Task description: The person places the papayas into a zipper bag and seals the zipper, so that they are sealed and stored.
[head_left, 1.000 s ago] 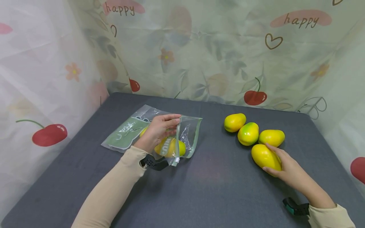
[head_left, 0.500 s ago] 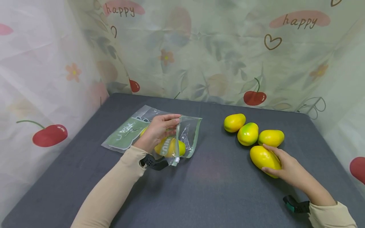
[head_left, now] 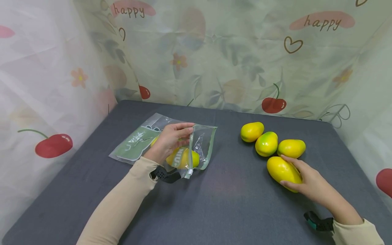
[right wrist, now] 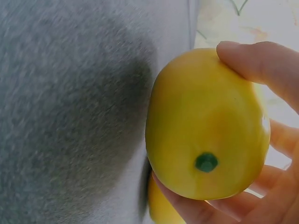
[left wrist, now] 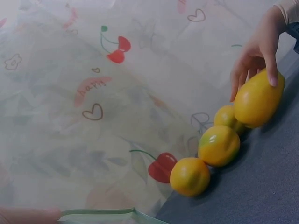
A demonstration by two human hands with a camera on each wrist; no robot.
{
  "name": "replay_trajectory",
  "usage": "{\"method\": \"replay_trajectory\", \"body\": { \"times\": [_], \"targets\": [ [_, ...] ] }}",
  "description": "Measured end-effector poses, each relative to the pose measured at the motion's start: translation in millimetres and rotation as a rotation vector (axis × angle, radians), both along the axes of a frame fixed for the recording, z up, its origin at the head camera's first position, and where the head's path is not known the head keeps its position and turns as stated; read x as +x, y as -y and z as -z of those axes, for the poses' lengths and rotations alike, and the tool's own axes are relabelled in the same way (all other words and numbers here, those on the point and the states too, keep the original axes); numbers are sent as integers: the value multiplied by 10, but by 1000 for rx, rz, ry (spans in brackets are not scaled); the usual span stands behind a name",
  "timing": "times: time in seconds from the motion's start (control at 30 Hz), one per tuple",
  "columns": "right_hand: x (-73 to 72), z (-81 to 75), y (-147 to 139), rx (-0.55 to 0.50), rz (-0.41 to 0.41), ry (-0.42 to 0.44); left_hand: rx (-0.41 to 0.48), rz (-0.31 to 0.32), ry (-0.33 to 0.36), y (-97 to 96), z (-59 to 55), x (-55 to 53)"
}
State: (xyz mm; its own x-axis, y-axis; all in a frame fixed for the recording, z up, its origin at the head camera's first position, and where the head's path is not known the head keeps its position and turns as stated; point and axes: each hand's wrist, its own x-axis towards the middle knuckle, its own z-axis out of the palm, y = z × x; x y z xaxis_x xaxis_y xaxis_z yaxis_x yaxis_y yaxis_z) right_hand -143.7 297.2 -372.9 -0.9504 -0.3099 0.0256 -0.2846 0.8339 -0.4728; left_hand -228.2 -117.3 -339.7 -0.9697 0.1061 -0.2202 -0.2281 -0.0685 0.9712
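Observation:
My right hand (head_left: 312, 182) grips a yellow mango (head_left: 282, 172) from its right side, thumb on the near side and fingers over the far side. In the right wrist view, the dark green stem end of that mango (right wrist: 205, 126) faces the camera. On the left, my left hand (head_left: 169, 141) pinches the top edge of a clear zip bag (head_left: 134, 141) with a green print, its mouth spread toward the right. Inside the bag lies a mango (head_left: 180, 158) near the opening, and more yellow shows partly behind my hand. The left wrist view catches only the bag's green edge (left wrist: 98, 212).
Three more mangoes sit close together beyond my right hand: a yellow one (head_left: 252, 131), a green-tinged one (head_left: 266, 144) and another yellow one (head_left: 291, 148). They rest on a dark grey tabletop (head_left: 223, 204). A patterned curtain (head_left: 214, 61) hangs behind the table.
The mango in my right hand has shifted slightly to the left, its near end a little lower in view. My left hand and the bag have stayed in place.

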Motion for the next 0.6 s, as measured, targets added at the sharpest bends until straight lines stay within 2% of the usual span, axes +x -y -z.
{"method": "replay_trajectory", "body": {
  "times": [0.23,0.6],
  "targets": [
    [44,-52,85,-40,-18,-76,0,1,-12,0,-4,6],
    [62,-89,254,-64,2,-154,-6,6,-2,-2,9,-4]
  ]
}}
